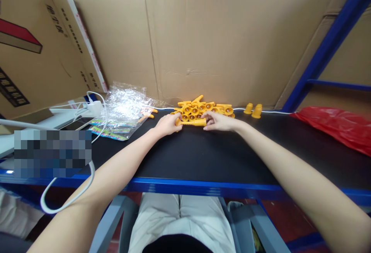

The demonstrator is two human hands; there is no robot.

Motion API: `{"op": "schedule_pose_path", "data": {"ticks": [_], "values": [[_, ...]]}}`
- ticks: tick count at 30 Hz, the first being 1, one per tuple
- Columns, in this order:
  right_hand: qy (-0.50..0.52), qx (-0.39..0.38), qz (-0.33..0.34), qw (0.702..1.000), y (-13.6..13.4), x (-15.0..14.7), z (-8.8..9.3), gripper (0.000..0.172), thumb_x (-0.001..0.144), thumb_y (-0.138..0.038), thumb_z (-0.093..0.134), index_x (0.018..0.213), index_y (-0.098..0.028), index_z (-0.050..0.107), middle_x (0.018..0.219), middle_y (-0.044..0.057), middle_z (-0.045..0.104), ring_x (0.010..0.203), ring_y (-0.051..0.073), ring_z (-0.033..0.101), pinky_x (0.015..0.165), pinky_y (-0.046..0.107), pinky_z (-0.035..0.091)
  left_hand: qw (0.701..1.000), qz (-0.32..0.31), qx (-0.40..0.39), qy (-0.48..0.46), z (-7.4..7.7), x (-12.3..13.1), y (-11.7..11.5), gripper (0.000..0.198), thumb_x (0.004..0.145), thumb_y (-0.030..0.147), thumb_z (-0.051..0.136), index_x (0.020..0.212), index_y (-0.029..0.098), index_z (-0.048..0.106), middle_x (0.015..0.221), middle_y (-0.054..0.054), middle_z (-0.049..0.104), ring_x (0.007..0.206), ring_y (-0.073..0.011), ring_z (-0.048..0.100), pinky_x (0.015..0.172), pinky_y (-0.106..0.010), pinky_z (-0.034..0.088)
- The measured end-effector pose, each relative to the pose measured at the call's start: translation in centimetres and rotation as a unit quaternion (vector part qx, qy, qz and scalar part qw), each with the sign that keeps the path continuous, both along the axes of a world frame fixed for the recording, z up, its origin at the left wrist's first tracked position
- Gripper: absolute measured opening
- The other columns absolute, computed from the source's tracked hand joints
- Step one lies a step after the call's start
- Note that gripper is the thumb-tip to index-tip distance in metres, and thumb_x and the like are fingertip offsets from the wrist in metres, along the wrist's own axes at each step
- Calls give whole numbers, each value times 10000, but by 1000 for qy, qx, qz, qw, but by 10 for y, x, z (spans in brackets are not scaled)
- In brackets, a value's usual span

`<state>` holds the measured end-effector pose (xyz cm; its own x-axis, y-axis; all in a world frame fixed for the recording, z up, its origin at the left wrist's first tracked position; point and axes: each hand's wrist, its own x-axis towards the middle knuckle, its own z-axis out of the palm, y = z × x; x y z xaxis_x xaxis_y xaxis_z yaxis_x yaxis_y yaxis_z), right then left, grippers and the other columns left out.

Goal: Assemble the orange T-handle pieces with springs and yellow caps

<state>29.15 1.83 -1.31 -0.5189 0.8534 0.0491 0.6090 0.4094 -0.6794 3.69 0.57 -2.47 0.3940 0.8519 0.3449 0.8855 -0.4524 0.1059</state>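
Note:
A yellow plastic piece [191,122] lies sideways between my two hands, in front of a pile of similar yellow pieces. My left hand [169,124] has its fingers closed on the left end of this piece. At its wider right end is my right hand [216,122], with thumb and fingers curved around that end. The yellow pile [197,109] sits just behind my hands, its cup-like openings facing me. Two yellow cups [252,110] stand apart to the right of the pile.
Clear plastic bags [126,104] with colourful strips lie left of the pile. White cables and a charger [95,108] are further left. A red plastic bag [336,127] lies at the right. A cardboard wall [217,44] stands behind the black tabletop [203,160].

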Motion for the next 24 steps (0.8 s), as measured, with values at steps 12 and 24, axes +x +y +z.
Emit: {"op": "schedule_pose_path", "data": {"ticks": [12,24], "values": [[146,-159,-31,976,-6,-5,0,257,948,-373,389,885,-145,490,829,104,683,628,121,649,663,259,520,999,-21,17,-21,-6,-2,5,286,740,346,527,996,223,561,748,-11,624,698,-179,590,604,-252,388],[123,-149,17,981,-2,-1,-3,326,868,-467,523,832,-144,502,716,82,698,493,94,588,505,216,437,999,-21,23,-25,-4,-3,2,284,743,339,537,1002,227,572,747,-6,631,683,-167,587,601,-242,388]]}}
